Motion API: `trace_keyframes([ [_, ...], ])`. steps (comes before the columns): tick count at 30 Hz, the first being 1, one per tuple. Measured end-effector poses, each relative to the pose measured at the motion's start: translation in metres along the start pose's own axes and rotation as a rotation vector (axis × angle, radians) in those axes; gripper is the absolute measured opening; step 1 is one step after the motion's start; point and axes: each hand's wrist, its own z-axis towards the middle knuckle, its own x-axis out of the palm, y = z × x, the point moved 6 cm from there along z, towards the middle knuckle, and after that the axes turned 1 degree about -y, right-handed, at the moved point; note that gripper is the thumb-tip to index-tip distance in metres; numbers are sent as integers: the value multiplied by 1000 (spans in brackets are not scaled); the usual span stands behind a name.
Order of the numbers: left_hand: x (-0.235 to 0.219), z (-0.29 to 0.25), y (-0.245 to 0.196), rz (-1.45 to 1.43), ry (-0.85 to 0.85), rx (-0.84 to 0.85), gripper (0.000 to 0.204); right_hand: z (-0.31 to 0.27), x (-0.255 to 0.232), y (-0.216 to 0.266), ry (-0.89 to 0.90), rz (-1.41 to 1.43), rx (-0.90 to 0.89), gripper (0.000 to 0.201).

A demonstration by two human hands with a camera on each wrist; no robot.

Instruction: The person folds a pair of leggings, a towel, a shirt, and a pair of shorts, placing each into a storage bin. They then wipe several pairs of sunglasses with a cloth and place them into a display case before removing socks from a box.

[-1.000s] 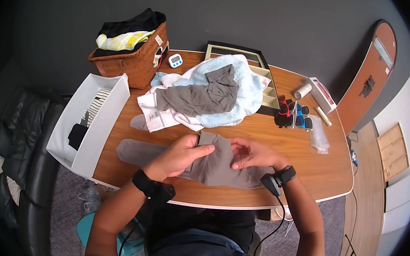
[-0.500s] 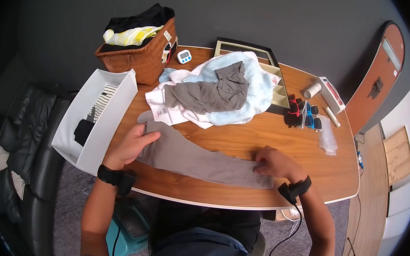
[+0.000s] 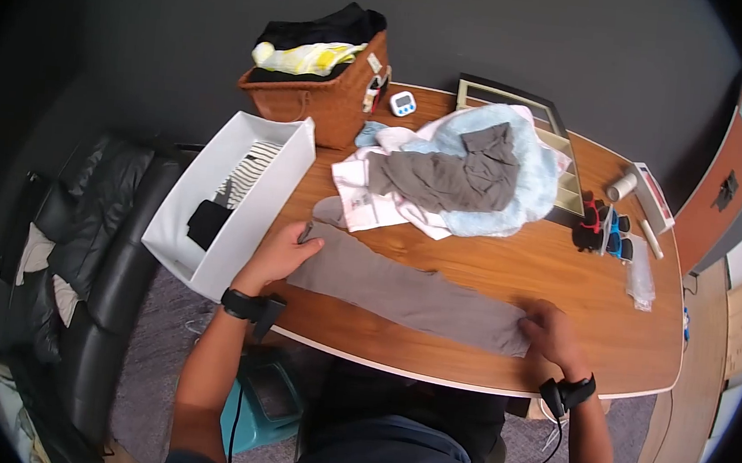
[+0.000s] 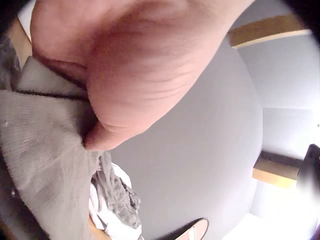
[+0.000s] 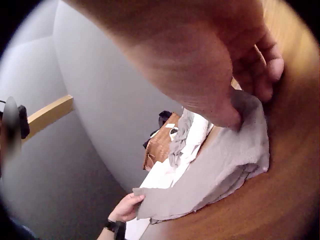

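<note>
A long grey sock (image 3: 409, 297) is stretched across the front of the wooden table. My left hand (image 3: 279, 257) pinches its wide left end between thumb and fingers; in the left wrist view the thumb presses on the ribbed fabric (image 4: 45, 135). At the other end, my right hand (image 3: 556, 336) pinches the narrower tip, its thumb and fingertips on the cloth in the right wrist view. Another grey sock end (image 3: 329, 211) lies flat behind the left hand, beside the towels.
Behind the sock lie a blue-and-white towel pile (image 3: 534, 188) and crumpled grey garment (image 3: 446, 181). A white bin (image 3: 281, 202) with socks and a brown clothes basket (image 3: 311, 107) stand left. Sunglasses (image 3: 622, 240), a plastic bag (image 3: 640, 277) and a divided case (image 3: 507, 93) are at right and back.
My hands have moved apart, drawing the bunched grey sock out lengthwise to left and right. The head view has turned left, so the table appears farther right.
</note>
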Motion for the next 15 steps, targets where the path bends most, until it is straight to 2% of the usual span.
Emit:
trace_keyframes([
  [1, -5, 1, -1, 131, -48, 22, 31, -3, -3, 8, -13, 72, 50, 17],
  [2, -7, -1, 0, 134, -60, 15, 31, -1, 0, 5, -5, 75, 40, 17],
  [4, -10, -5, -9, 443, -133, 58, 34, 1, 3, -2, -26, 210, -8, 16],
  [5, -10, -5, 1, 446, -170, 112, 36, -2, 2, 7, 8, 248, 28, 18],
  [9, -9, -5, 15, 520, -199, 133, 41, -1, 5, -5, 6, 301, 8, 18],
  [11, -7, -9, 13, 520, -213, 139, 45, 0, 0, -17, 16, 658, 57, 21],
  [12, -4, -11, 10, 518, -215, 138, 45, -1, -7, -18, 17, 656, 56, 21],
  [14, 9, -15, 4, 330, -95, 94, 42, -5, -26, -18, -17, 968, 116, 20],
  [15, 13, -17, -3, 326, -94, 94, 42, -5, -35, -25, -66, 1029, 73, 21],
])
